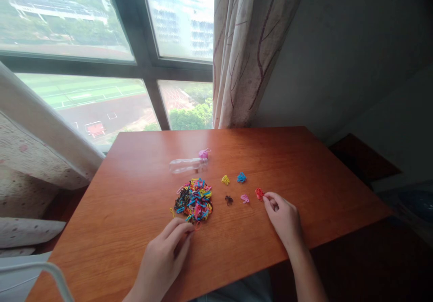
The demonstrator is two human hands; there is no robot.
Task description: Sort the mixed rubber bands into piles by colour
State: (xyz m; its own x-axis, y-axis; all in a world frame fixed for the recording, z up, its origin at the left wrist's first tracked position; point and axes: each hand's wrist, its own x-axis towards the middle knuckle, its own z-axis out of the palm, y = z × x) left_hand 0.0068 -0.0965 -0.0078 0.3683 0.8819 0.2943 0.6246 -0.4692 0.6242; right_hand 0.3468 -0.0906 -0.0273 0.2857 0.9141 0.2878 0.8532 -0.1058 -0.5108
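Note:
On the table lies a mixed heap of small coloured rubber bands (194, 200), in black, blue, yellow, pink and red. At the heap's near edge, my left hand (165, 254) pinches a single red rubber band (198, 226) between thumb and fingertips. My right hand (282, 216) has its thumb and fingers closed at a small red pile of bands (259, 194); whether a band is between the fingertips is hidden. Between the heap and my right hand sit small piles: yellow (225, 180), blue (241, 178), black (229, 200) and pink (245, 198).
Behind the heap a clear plastic bottle (187, 165) lies on its side, with a pink piece (204, 153) at its neck end. The wooden table (135, 194) meets a window and a curtain (240, 49) at the back. A white curved bar (50, 270) stands at lower left.

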